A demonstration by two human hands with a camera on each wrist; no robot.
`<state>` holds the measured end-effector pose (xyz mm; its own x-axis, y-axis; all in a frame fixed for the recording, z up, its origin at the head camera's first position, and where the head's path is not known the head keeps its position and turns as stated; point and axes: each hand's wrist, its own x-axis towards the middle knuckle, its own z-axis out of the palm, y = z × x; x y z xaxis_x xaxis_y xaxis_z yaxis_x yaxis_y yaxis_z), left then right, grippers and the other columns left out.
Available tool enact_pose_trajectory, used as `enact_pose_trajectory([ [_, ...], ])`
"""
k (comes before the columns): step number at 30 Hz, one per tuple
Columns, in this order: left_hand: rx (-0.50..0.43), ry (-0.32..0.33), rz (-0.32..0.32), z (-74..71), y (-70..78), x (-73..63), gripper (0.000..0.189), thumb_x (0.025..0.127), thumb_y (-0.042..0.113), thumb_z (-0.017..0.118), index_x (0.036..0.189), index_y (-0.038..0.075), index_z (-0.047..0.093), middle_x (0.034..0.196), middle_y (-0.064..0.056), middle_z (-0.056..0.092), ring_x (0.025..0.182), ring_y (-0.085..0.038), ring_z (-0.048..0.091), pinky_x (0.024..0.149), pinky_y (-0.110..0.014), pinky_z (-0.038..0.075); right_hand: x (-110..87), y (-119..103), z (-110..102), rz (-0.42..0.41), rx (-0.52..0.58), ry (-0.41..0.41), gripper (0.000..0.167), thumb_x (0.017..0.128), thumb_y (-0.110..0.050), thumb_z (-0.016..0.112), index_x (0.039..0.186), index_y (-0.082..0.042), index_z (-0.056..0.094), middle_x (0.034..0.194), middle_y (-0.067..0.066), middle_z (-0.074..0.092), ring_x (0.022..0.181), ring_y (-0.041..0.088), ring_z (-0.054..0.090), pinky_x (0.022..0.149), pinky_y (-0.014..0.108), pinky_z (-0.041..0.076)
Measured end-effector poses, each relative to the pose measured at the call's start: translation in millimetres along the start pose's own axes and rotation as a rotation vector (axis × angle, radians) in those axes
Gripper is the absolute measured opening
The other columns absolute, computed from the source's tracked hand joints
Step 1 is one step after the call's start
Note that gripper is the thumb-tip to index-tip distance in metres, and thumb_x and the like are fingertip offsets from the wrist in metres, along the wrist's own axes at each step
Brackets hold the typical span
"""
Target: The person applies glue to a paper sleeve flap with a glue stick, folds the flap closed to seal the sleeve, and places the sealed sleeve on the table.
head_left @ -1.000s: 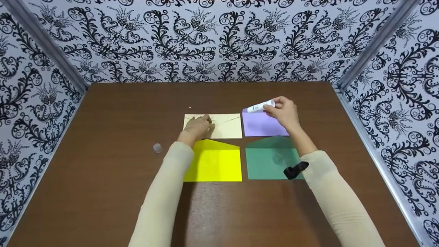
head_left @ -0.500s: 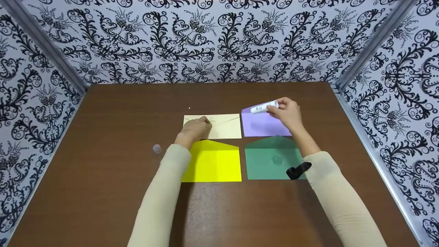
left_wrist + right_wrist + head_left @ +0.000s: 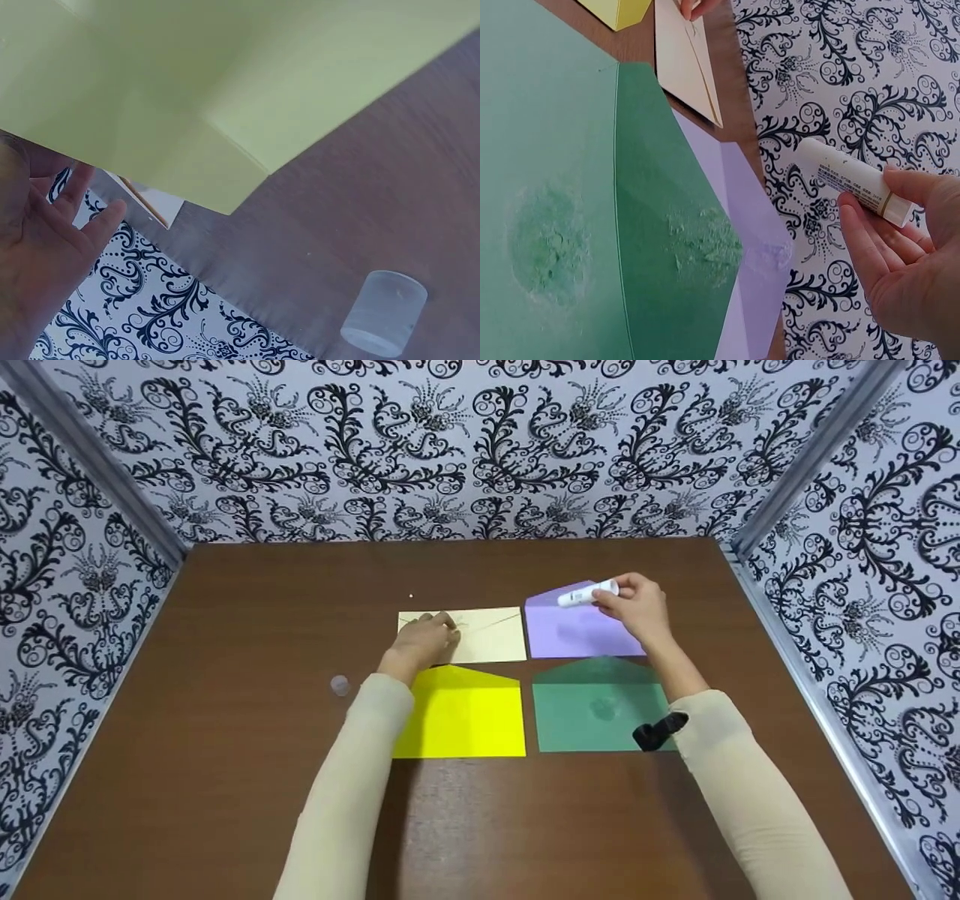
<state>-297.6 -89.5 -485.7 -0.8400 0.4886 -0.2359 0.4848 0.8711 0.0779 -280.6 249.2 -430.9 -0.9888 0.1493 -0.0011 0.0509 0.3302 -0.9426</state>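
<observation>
My left hand (image 3: 424, 639) rests on the closed flap of the cream envelope (image 3: 491, 637), fingertips down near the flap's point. In the left wrist view that hand's fingers (image 3: 71, 214) show beside the yellow envelope (image 3: 187, 97). Above the purple envelope (image 3: 581, 634), my right hand (image 3: 641, 607) pinches a white glue stick (image 3: 589, 593) between thumb and fingers. The right wrist view shows printed text on the stick. Below lies the green envelope (image 3: 562, 150), its flap raised, with a rough glue patch on both body and flap. Glue also marks the purple flap (image 3: 769, 255).
A translucent cap (image 3: 340, 685) stands on the brown table (image 3: 225, 780), left of the envelopes. A tiny white speck (image 3: 411, 595) lies behind the cream envelope. Patterned walls (image 3: 420, 450) enclose the table's back and sides. A black wrist camera (image 3: 660, 731) sits on the right sleeve.
My right hand has drifted slightly right with the glue stick. My left hand's fingers have shifted in place over the cream envelope's flap. The envelopes lie as before.
</observation>
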Motion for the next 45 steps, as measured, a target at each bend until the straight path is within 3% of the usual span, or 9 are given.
enact_pose_trajectory([
  [4, -0.036, 0.028, 0.020, 2.0, -4.4, -0.5, 0.031, 0.106, 0.018, 0.042, 0.128, 0.016, 0.065, 0.147, -0.008, 0.047, 0.130, -0.032, 0.051, 0.109, -0.047, 0.047, 0.9, 0, -3, -0.004, 0.005, 0.010, 0.038, 0.091, -0.007, 0.070, 0.118, 0.015, 0.055, 0.123, 0.038, 0.062, 0.068, -0.004, 0.069, 0.082, 0.032, 0.061],
  [10, -0.022, 0.066, 0.064, 4.3, -10.1, -0.6, 0.027, 0.104, 0.013, 0.046, 0.123, 0.018, 0.066, 0.146, -0.010, 0.050, 0.129, -0.034, 0.052, 0.110, -0.049, 0.046, 2.1, 2, -5, 0.006, 0.000, 0.012, 0.038, 0.091, -0.007, 0.070, 0.118, 0.014, 0.055, 0.123, 0.038, 0.062, 0.067, -0.004, 0.068, 0.083, 0.033, 0.061],
  [18, 0.029, 0.050, 0.057, 1.4, -7.8, 2.9, 0.040, 0.099, -0.003, 0.052, 0.130, 0.019, 0.067, 0.145, -0.008, 0.054, 0.134, -0.031, 0.049, 0.115, -0.045, 0.043, 2.8, 4, -10, 0.016, 0.000, 0.034, 0.036, 0.091, -0.008, 0.070, 0.116, 0.013, 0.055, 0.121, 0.036, 0.063, 0.067, -0.005, 0.068, 0.075, 0.020, 0.061],
  [22, 0.014, 0.071, 0.023, 0.1, -6.3, 4.0, 0.034, 0.100, 0.001, 0.050, 0.123, 0.014, 0.071, 0.138, -0.009, 0.060, 0.130, -0.033, 0.055, 0.116, -0.047, 0.041, 3.2, 4, -13, 0.022, -0.008, 0.038, 0.037, 0.091, -0.009, 0.071, 0.117, 0.013, 0.055, 0.123, 0.037, 0.062, 0.067, -0.005, 0.068, 0.075, 0.020, 0.061],
  [26, -0.065, 0.118, -0.009, -1.8, -4.9, 6.1, 0.028, 0.099, 0.008, 0.049, 0.111, 0.008, 0.075, 0.126, -0.012, 0.067, 0.120, -0.034, 0.062, 0.116, -0.049, 0.041, 3.8, 5, -15, 0.029, -0.012, 0.050, 0.037, 0.091, -0.008, 0.070, 0.117, 0.013, 0.055, 0.123, 0.036, 0.062, 0.067, -0.004, 0.067, 0.076, 0.022, 0.061],
  [29, -0.128, 0.133, -0.022, -4.2, -2.8, 7.3, 0.030, 0.101, 0.007, 0.047, 0.115, 0.007, 0.074, 0.126, -0.013, 0.067, 0.120, -0.032, 0.063, 0.116, -0.047, 0.042, 4.2, 6, -16, 0.031, -0.016, 0.050, 0.037, 0.092, -0.007, 0.070, 0.118, 0.014, 0.054, 0.123, 0.036, 0.063, 0.066, -0.005, 0.067, 0.076, 0.022, 0.061],
  [35, -0.156, 0.123, -0.015, -8.8, 4.1, 10.4, 0.032, 0.102, 0.007, 0.050, 0.128, 0.011, 0.069, 0.135, -0.010, 0.063, 0.130, -0.030, 0.057, 0.121, -0.046, 0.035, 4.5, 7, -19, 0.032, -0.023, 0.052, 0.036, 0.092, -0.006, 0.069, 0.118, 0.014, 0.054, 0.123, 0.036, 0.062, 0.064, -0.006, 0.066, 0.073, 0.019, 0.061],
  [39, -0.129, 0.130, -0.011, -11.3, 8.9, 11.0, 0.033, 0.102, 0.008, 0.051, 0.130, 0.014, 0.068, 0.136, -0.009, 0.062, 0.129, -0.031, 0.057, 0.118, -0.046, 0.039, 4.8, 8, -21, 0.029, -0.024, 0.056, 0.035, 0.092, -0.005, 0.068, 0.118, 0.014, 0.054, 0.124, 0.036, 0.062, 0.063, -0.005, 0.066, 0.072, 0.018, 0.061],
  [45, -0.064, 0.032, -0.079, -9.0, 12.2, 8.1, 0.042, 0.101, 0.005, 0.049, 0.139, 0.019, 0.061, 0.147, -0.011, 0.053, 0.130, -0.036, 0.055, 0.113, -0.054, 0.043, 6.0, 12, -20, 0.019, -0.024, 0.060, 0.033, 0.091, -0.006, 0.069, 0.115, 0.013, 0.056, 0.119, 0.035, 0.065, 0.064, -0.006, 0.066, 0.072, 0.018, 0.060],
])
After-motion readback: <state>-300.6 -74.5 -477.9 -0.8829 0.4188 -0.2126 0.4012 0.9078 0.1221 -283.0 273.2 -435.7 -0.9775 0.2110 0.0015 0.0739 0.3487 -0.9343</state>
